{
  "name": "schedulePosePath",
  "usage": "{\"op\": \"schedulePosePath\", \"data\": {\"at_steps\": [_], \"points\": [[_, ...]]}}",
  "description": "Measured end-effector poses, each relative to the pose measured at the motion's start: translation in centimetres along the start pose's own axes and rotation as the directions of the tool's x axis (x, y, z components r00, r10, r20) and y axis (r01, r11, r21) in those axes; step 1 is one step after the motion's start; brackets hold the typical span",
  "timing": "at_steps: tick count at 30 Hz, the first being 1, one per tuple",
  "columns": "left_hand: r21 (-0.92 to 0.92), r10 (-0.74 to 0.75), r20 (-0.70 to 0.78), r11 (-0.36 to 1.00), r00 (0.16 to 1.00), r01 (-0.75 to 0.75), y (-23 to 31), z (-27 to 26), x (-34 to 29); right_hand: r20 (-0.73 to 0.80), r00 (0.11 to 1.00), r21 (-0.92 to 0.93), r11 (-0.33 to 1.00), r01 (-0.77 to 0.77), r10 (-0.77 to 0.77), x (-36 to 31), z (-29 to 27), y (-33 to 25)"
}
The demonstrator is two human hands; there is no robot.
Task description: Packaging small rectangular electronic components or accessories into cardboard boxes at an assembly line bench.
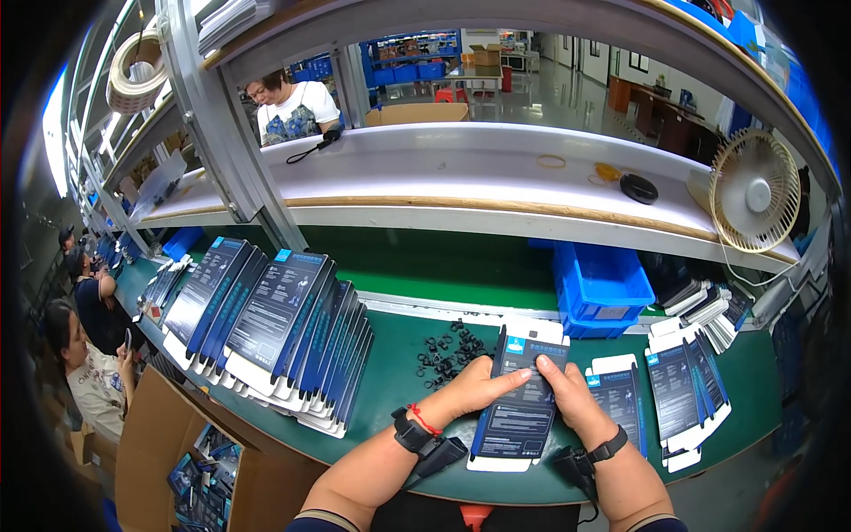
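A dark blue printed carton [516, 430] with white end flaps is between my two hands, its printed face up, above the green table. My left hand [479, 387] grips its left side, and my right hand [569, 395] grips its right side, with both thumbs on top. The fingers underneath are hidden by the carton. Just left of it lies a loose heap of small black plastic parts [448, 353]. A similar carton [618, 399] lies beside my right hand, and a small fanned stack of cartons [678, 381] is further right.
Large leaning rows of cartons [275, 306] fill the table's left side. Blue bins [603, 279] stand at the back, under a white shelf [443, 164] with a fan [756, 193]. A cardboard box [160, 417] of cartons stands at lower left. Other people [93, 381] are nearby.
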State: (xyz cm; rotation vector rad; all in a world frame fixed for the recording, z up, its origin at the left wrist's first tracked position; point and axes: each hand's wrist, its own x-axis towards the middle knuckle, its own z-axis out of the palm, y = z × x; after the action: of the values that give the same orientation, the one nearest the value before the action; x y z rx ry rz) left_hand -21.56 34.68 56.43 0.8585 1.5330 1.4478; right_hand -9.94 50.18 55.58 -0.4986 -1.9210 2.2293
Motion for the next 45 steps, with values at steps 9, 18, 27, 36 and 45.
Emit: {"op": "schedulePosePath", "data": {"at_steps": [9,18,27,36,45], "points": [[0.04,-0.008,-0.027,0.999,1.0,0.009,-0.2,-0.2,0.0,-0.001,1.0,0.006,1.0,-0.002,0.002,-0.2,0.3,-0.2],[0.032,-0.031,-0.028,0.999,0.999,0.032,0.0,-0.1,0.0,0.023,1.0,0.005,1.0,0.012,-0.012,-0.2,0.2,-0.5],[0.004,0.026,-0.048,1.0,0.999,-0.026,-0.6,0.1,0.0,0.019,1.0,0.032,0.999,0.001,-0.002,-0.4,0.4,-0.5],[0.001,-0.015,-0.029,1.0,0.999,0.016,-0.5,0.0,0.5,-0.028,0.998,0.059,0.997,-0.049,0.051,0.0,-0.1,-0.2],[0.195,0.066,-0.056,0.979,0.996,-0.054,-0.5,0.0,0.3,-0.16,0.985,0.177,0.984,-0.033,0.062,0.3,-0.8,1.9]]}}
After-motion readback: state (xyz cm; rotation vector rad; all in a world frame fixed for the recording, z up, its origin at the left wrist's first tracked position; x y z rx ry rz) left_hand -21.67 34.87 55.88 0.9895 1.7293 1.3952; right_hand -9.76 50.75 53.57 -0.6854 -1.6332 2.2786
